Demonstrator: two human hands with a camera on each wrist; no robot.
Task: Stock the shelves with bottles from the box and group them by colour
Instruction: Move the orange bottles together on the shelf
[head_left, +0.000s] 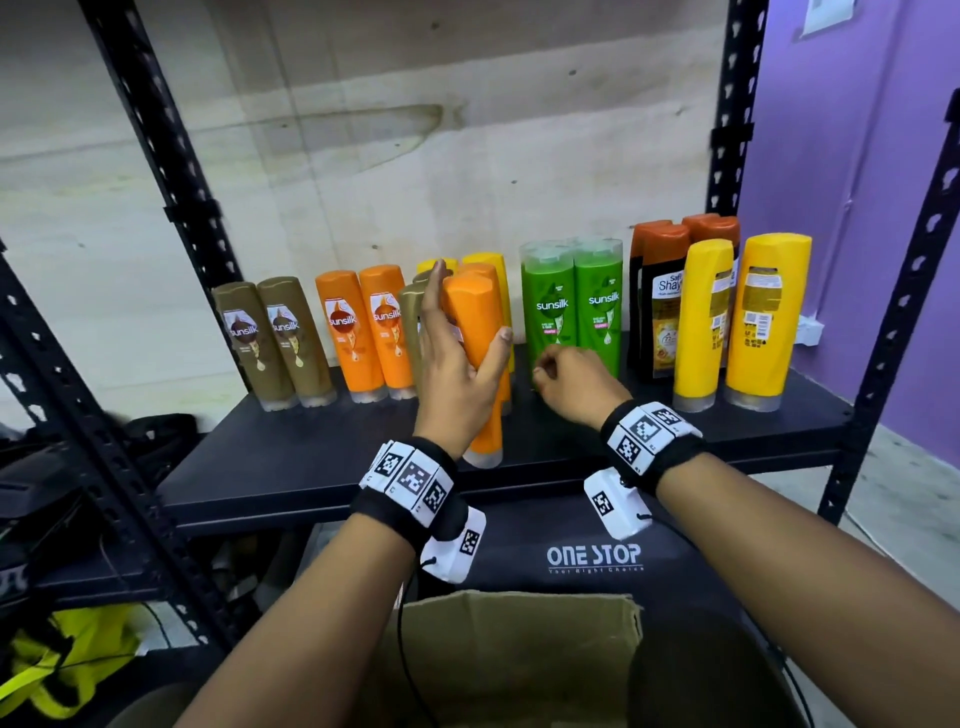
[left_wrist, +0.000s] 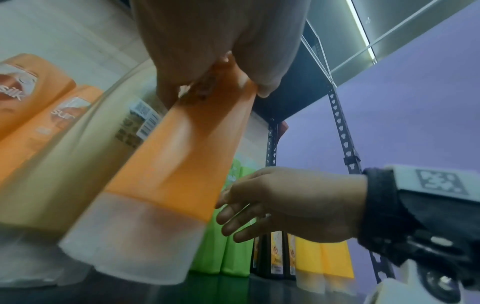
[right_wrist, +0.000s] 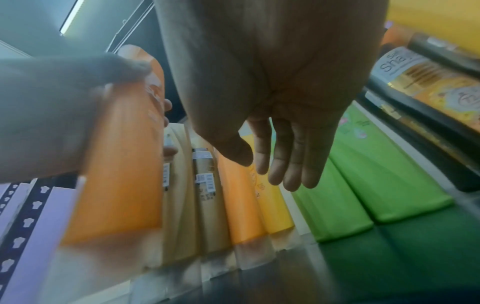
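Since the orange bottle (head_left: 475, 358) looks smooth and hard — likely slippery — the left hand (head_left: 457, 374) holds its middle just above the shelf (head_left: 291, 462), thumb one side, fingers the other, while the right hand (head_left: 569, 384) hangs loosely curled, holding nothing.

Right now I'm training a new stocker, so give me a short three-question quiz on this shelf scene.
1. True or false: the left hand holds an orange bottle.
2. Which bottles are nearest the right hand? A brown, B green, C black
3. Fill in: the right hand holds ____.

Key: 1 true; 2 B; 3 nothing
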